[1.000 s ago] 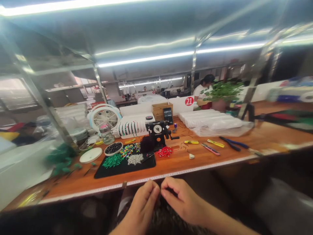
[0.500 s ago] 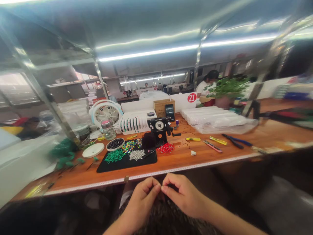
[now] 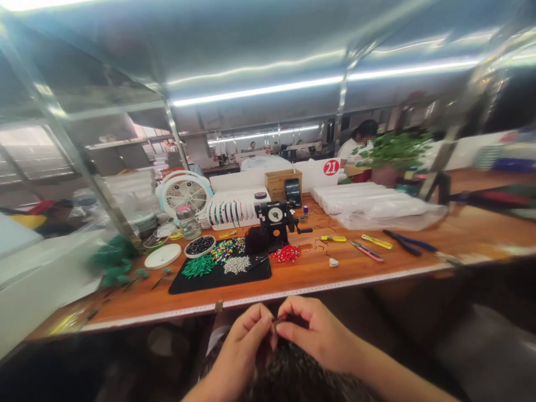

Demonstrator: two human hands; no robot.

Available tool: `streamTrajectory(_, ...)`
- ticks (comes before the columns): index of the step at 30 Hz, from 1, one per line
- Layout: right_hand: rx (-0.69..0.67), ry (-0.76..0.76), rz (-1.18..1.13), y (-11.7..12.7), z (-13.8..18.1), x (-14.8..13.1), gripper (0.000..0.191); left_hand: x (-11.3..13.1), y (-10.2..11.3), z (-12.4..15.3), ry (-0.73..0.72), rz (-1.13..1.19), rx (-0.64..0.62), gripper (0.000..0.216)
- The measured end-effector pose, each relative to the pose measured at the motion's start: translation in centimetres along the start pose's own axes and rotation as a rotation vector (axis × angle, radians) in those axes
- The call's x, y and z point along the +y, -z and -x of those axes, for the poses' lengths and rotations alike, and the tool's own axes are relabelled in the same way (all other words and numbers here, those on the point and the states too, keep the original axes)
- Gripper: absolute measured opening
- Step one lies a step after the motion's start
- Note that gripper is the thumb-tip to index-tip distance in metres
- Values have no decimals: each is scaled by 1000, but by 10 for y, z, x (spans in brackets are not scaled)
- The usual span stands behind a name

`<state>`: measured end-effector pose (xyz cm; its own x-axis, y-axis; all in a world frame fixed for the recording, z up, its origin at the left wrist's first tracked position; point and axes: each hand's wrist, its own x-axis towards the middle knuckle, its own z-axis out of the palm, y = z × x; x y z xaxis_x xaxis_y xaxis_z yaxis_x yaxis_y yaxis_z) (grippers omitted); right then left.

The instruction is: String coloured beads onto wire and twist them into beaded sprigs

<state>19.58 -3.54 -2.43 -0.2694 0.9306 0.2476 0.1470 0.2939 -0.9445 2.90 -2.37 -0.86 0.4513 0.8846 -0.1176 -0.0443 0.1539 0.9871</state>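
My left hand (image 3: 247,338) and my right hand (image 3: 314,332) meet tip to tip just below the table's front edge. Thumb and forefinger of each are pinched together, and whatever lies between them is too small to name. Beyond them a black mat (image 3: 218,281) carries green pieces (image 3: 198,266), silver-grey beads (image 3: 237,264) and multicoloured beads (image 3: 228,249). A bowl of black beads (image 3: 200,245) stands at its back left. Red beads (image 3: 286,253) lie right of the mat, in front of a black hand-cranked winder (image 3: 274,220).
A white lid (image 3: 163,256) lies left of the mat. To the right are a white lump (image 3: 333,262), yellow-handled tools (image 3: 377,241), a cutter (image 3: 367,251) and pliers (image 3: 408,243). Behind stand a fan (image 3: 186,195), a cardboard box (image 3: 281,185) and plastic-wrapped rolls (image 3: 372,204). A person (image 3: 349,148) sits beyond.
My fingertips have drawn slightly apart, with the left hand tipped a little. The view has shifted slightly, so the table appears a bit further right.
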Motion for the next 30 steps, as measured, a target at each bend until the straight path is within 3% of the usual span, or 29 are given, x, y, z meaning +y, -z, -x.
streamTrajectory(4, -19, -138, -256, -7, 1, 4, 14, -5, -3, 0, 64, 215, 6, 31)
streamTrajectory(7, 61, -89, -190, -12, 3, 4, 17, -9, -3, -2, 97, 280, -5, 30)
streamTrajectory(11, 147, 45, 22, -11, 3, 1, 21, -13, -2, -1, 97, 261, 12, 28)
streamTrajectory(16, 25, -83, -270, -7, 2, 2, 20, -12, -5, 1, 62, 329, 2, 27)
streamTrajectory(20, 35, -137, -457, -10, 3, 8, 19, -7, -9, 3, 52, 354, 4, 29)
streamTrajectory(26, 47, -158, -505, -13, 2, 11, 18, -7, -13, 2, 45, 347, 42, 35)
streamTrajectory(30, 75, -122, -373, -7, 0, 6, 18, -5, -13, 1, 3, 240, 113, 36)
